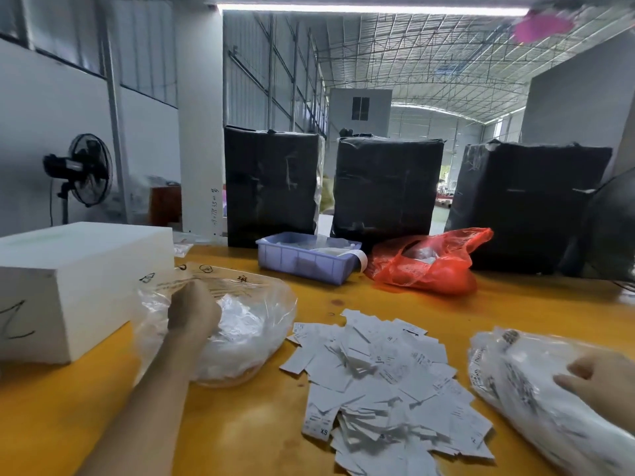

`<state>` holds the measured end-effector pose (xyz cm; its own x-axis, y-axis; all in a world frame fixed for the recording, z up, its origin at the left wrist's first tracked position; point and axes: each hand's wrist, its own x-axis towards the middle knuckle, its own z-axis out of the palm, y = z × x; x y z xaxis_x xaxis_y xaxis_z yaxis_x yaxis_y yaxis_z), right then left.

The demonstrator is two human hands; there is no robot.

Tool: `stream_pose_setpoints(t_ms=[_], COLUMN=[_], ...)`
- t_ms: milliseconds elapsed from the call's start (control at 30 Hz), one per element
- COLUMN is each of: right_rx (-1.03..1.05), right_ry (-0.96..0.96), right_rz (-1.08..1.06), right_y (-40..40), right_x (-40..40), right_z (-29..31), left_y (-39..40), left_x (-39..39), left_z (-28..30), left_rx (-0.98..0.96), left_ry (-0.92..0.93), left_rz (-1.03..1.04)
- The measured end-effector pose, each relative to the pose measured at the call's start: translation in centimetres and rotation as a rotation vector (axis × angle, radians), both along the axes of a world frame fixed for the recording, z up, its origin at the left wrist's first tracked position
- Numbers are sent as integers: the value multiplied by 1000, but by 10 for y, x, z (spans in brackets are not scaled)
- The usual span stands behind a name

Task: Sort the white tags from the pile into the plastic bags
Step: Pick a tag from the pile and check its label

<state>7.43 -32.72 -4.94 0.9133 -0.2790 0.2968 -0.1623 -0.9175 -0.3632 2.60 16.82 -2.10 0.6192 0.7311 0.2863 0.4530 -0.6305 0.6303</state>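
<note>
A loose pile of white tags (385, 383) lies on the yellow table (515, 304) in front of me, some printed with size letters. To its left sits a clear plastic bag (247, 324) holding white tags. My left hand (192, 314) reaches into that bag's mouth, fingers curled and hidden by the plastic, so whether it holds a tag is unclear. At the right edge lies a second clear bag (536, 393) full of tags. My right hand (601, 376) rests on top of it with fingers bent over the plastic.
A white box (75, 283) stands at the left beside the bag. Behind the pile are a blue plastic tray (302, 261) and a red plastic bag (429, 262). Three black wrapped parcels (385, 187) line the table's far edge. A fan (86, 170) stands at far left.
</note>
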Motion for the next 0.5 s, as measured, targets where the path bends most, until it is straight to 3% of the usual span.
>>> stream_pose_setpoints(t_ms=[100, 167, 267, 333, 433, 500], right_rx=[-210, -225, -58, -8, 54, 147], right_ry=[248, 252, 174, 96, 5, -71], right_rz=[-20, -10, -13, -21, -45, -71], right_y=[9, 17, 24, 26, 24, 21], right_x=[-12, -23, -26, -27, -26, -25], right_z=[-1, 2, -3, -1, -3, -2], left_y=[-6, -13, -35, -57, -103, -133], left_x=[-3, -2, 4, 10, 7, 2], left_z=[-1, 2, 10, 12, 10, 2], left_rx=[77, 144, 238, 285, 140, 17], left_ry=[45, 82, 70, -24, -261, -296], left_rz=[14, 10, -34, -177, -469, -616])
